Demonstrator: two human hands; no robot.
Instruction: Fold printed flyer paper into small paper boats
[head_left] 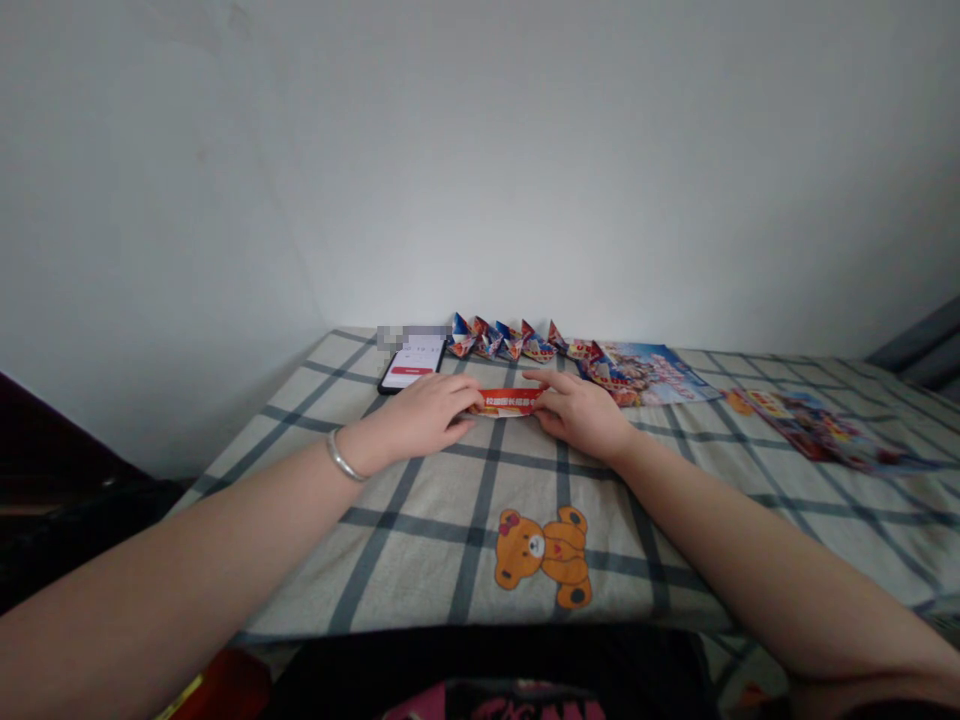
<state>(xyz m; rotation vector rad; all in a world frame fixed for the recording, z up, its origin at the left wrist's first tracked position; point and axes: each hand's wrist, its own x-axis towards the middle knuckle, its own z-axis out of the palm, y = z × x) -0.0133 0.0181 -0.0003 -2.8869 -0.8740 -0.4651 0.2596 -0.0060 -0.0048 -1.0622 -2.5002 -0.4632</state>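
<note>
A red printed strip of folded paper with white characters lies on the checked cloth, stretched between my two hands. The fingers of my left hand are closed on its left end, and a silver bangle circles that wrist. At the right end, my right hand grips the paper with thumb and fingers, which hide that edge. Just behind the hands stands a row of folded paper shapes in blue, red and white print. Another folded piece lies past my right hand.
A phone with a lit screen lies behind my left hand. Printed sheets rest at the back right, with more colourful leaflets farther right. The checked tablecloth bears a printed bear. A white wall rises behind the table.
</note>
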